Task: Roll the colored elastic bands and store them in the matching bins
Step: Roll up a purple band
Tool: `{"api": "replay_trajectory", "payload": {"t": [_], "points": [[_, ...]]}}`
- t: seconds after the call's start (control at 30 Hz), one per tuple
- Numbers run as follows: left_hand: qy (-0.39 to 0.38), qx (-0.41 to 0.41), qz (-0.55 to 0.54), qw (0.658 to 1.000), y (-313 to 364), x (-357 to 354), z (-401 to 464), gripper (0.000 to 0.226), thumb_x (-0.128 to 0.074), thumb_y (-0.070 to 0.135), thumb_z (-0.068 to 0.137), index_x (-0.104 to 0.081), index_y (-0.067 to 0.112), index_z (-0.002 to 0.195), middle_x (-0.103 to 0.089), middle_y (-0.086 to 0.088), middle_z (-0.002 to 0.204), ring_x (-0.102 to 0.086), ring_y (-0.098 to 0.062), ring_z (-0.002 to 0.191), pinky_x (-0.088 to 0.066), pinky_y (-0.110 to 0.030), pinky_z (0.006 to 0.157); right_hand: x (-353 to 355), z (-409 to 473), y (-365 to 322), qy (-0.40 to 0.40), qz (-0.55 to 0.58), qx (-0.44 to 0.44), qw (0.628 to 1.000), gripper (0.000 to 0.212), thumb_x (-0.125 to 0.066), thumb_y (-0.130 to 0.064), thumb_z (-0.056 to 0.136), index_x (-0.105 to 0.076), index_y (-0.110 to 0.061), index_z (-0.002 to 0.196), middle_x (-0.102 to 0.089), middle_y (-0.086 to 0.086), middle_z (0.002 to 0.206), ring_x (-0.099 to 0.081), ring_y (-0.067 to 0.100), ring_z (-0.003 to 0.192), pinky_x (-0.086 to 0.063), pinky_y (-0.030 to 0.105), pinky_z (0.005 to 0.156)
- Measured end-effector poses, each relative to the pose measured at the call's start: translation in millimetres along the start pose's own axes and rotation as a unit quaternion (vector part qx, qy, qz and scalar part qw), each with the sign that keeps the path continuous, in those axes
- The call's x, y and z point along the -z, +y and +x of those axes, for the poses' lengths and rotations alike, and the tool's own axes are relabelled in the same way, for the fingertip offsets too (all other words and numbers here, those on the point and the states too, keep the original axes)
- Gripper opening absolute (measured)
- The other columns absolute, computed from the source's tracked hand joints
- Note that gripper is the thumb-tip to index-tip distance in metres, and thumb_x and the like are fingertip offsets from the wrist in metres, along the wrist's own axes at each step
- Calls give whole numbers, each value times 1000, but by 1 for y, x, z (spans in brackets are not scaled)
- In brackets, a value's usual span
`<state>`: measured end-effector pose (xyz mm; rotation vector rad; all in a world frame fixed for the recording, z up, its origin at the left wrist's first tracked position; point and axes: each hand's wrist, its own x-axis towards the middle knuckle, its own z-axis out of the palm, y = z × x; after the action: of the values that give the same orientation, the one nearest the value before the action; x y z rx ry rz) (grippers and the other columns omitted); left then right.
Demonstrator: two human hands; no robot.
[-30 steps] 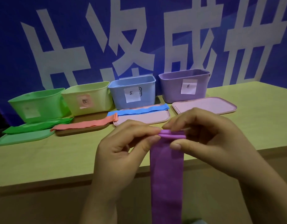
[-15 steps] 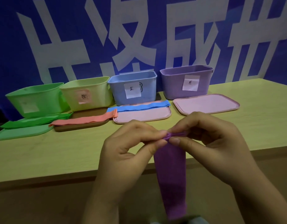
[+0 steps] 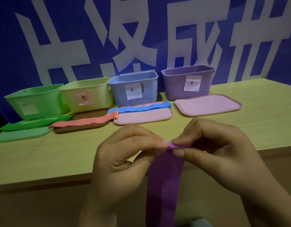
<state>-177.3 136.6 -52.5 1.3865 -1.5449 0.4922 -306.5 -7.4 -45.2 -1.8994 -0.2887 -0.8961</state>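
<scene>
Both hands up in front of table (image 3: 43, 161) edge, knuckles toward each other. Left hand (image 3: 123, 158) w/ thumb + forefinger pinching the rolled top of the purple band (image 3: 166, 181); right hand (image 3: 223, 153) pinching the same roll from the other side, fingers curled over it, thumb under. Rest of band hangs straight down btwn the wrists. Beyond the right hand: purple bin (image 3: 187, 84), pink lid (image 3: 208, 105) in front of it. Beyond the left: blue bin (image 3: 133, 89), blue band (image 3: 141, 108), orange band (image 3: 85, 122), green band (image 3: 36, 124).
</scene>
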Motion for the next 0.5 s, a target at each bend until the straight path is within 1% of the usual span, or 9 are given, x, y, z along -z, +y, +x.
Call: {"api": "replay_trajectory", "payload": {"t": [0.03, 0.07, 0.1, 0.17, 0.2, 0.27, 0.37, 0.47, 0.5], "points": [[27, -4, -18, 999, 6, -1, 1, 12, -63, 20, 85, -69, 20, 96, -64, 8, 88, -63, -5, 88, -48, -18, 77, -1, 0, 0, 7, -10, 8, 1000, 13, -73, -35, 70, -68, -26, 78, -66, -8, 72, -64, 11, 69, -49, 17, 61], [47, 9, -42, 998, 15, -1, 1, 17, -67, 20, 81, -68, 22, 98, -64, 9, 87, -63, -8, 85, -48, -21, 75, -2, 0, 0, 11, -26, 16, 999, 12, -70, -37, 72, -68, -26, 78, -65, -8, 73, -63, 11, 69, -49, 18, 60], [61, 44, -78, 994, 9, -6, -1, 24, -70, 23, 79, -68, 28, 102, -64, 11, 87, -63, -9, 83, -49, -21, 75, -2, -1, -1, 15, -40, 22, 999, 12, -70, -37, 73, -67, -27, 78, -64, -7, 74, -62, 11, 69, -49, 19, 58], [54, 142, -172, 973, 11, -7, -3, 37, -73, 37, 74, -63, 42, 110, -65, 12, 88, -64, -8, 83, -50, -20, 76, -2, -2, -2, 23, -51, 26, 998, 9, -70, -31, 72, -66, -27, 79, -63, -6, 74, -62, 10, 70, -50, 18, 57], [43, 168, -191, 966, 10, -7, -4, 40, -72, 43, 73, -62, 45, 112, -66, 14, 88, -64, -6, 84, -50, -18, 75, -2, -2, -2, 26, -52, 27, 998, 8, -68, -28, 72, -65, -27, 79, -62, -6, 75, -62, 9, 70, -50, 16, 57], [16, 169, -171, 971, 11, -5, -6, 34, -69, 50, 74, -65, 46, 107, -67, 17, 91, -64, -3, 85, -51, -17, 73, -2, -3, -2, 26, -63, 31, 997, 8, -66, -26, 73, -65, -27, 81, -62, -8, 77, -62, 9, 73, -50, 15, 58], [15, 138, -116, 983, 12, -6, -5, 20, -65, 44, 79, -70, 37, 96, -70, 16, 90, -66, -9, 84, -54, -22, 69, 2, -3, -3, 10, -64, 5, 998, 9, -64, -30, 73, -65, -31, 83, -63, -10, 80, -63, 10, 75, -52, 18, 56], [41, 119, -75, 989, 12, -10, -5, 19, -64, 38, 81, -69, 26, 95, -69, 14, 84, -65, -10, 76, -52, -22, 64, 8, -1, -6, -35, -111, -10, 993, 30, -61, -37, 74, -65, -42, 103, -65, -12, 90, -63, 9, 82, -51, 14, 63], [52, 115, -72, 989, 12, -12, -6, 19, -64, 37, 82, -69, 25, 94, -69, 13, 84, -65, -9, 75, -51, -21, 65, 9, 0, -7, -39, -122, -5, 992, 35, -61, -36, 75, -64, -41, 109, -64, -13, 91, -63, 9, 83, -50, 12, 64]]}}
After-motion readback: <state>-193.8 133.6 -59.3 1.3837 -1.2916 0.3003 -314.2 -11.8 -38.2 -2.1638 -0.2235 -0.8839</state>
